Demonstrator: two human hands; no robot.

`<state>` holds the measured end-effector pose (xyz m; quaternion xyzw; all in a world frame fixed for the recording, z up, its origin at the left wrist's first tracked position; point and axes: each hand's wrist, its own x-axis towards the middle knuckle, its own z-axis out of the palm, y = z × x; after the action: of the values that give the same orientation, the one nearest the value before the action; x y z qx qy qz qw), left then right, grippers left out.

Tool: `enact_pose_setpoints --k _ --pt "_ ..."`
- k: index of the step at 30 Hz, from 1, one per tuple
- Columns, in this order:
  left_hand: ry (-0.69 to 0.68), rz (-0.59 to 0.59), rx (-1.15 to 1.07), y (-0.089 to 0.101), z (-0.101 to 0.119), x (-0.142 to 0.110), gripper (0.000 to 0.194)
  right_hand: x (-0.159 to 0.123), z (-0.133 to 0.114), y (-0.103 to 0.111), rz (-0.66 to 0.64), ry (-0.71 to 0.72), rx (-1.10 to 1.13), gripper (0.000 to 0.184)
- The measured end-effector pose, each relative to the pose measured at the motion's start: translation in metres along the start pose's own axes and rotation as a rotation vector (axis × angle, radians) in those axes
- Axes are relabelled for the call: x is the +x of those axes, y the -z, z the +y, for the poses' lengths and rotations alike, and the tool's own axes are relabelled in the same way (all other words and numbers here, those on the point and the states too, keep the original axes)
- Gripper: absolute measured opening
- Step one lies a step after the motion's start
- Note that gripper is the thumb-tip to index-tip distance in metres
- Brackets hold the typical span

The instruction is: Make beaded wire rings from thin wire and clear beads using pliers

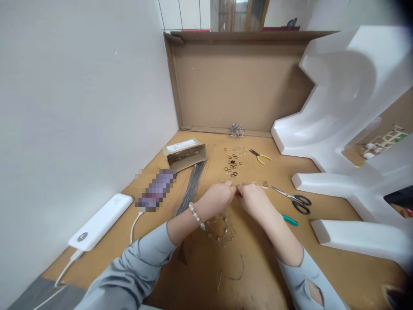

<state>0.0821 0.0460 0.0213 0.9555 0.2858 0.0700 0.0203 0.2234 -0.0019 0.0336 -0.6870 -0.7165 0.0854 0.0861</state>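
Side by side over the middle of the table, my left hand [219,197] and my right hand [253,199] meet at the fingertips. Both are closed in a pinch, and whatever lies between the fingers is too small or hidden to name. A bead bracelet circles my left wrist. Just beyond the hands lie several small dark rings [233,164]. Below my left hand is a loose loop of thin wire with clear beads [222,232]. A bundle of thin grey wires [192,185] runs from the small open cardboard box [185,163] toward my left forearm.
Yellow-handled pliers [260,156], black-handled scissors [295,201] and a teal-handled tool [289,220] lie to the right, near white foam packing [325,183]. A tangle of wire [236,130] sits by the cardboard wall [238,82]. At left are a white power bank [100,221] and a cabled phone.
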Motion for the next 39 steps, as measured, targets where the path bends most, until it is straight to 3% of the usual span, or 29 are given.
enact_pose_setpoints --k 6,8,12,15,18,22,28,39 --pt "0.043 0.087 -0.220 0.011 -0.010 0.001 0.018 0.003 0.014 0.006 0.024 0.020 0.202 0.017" --pt "0.047 0.151 -0.344 0.015 -0.014 0.001 0.015 0.004 0.019 0.006 0.012 0.015 0.382 0.018" --pt "0.145 0.176 -0.779 0.018 -0.018 0.002 0.013 0.006 0.023 0.007 -0.025 -0.031 0.913 0.022" --pt "0.226 0.105 -1.135 0.018 -0.020 0.003 0.016 0.005 0.022 0.014 -0.070 -0.054 1.065 0.029" --pt "0.236 0.061 -1.350 0.016 -0.023 0.005 0.021 0.002 0.022 0.021 -0.093 -0.074 1.111 0.033" --pt "0.208 0.023 -1.476 0.013 -0.027 0.007 0.027 -0.001 0.023 0.025 -0.097 -0.078 1.088 0.034" --pt "0.156 -0.004 -1.484 0.021 -0.025 0.004 0.027 -0.003 0.016 0.032 -0.020 -0.075 1.073 0.037" --pt "0.152 0.051 -1.548 0.022 -0.020 0.005 0.024 -0.006 0.015 0.041 -0.064 -0.107 1.011 0.039"
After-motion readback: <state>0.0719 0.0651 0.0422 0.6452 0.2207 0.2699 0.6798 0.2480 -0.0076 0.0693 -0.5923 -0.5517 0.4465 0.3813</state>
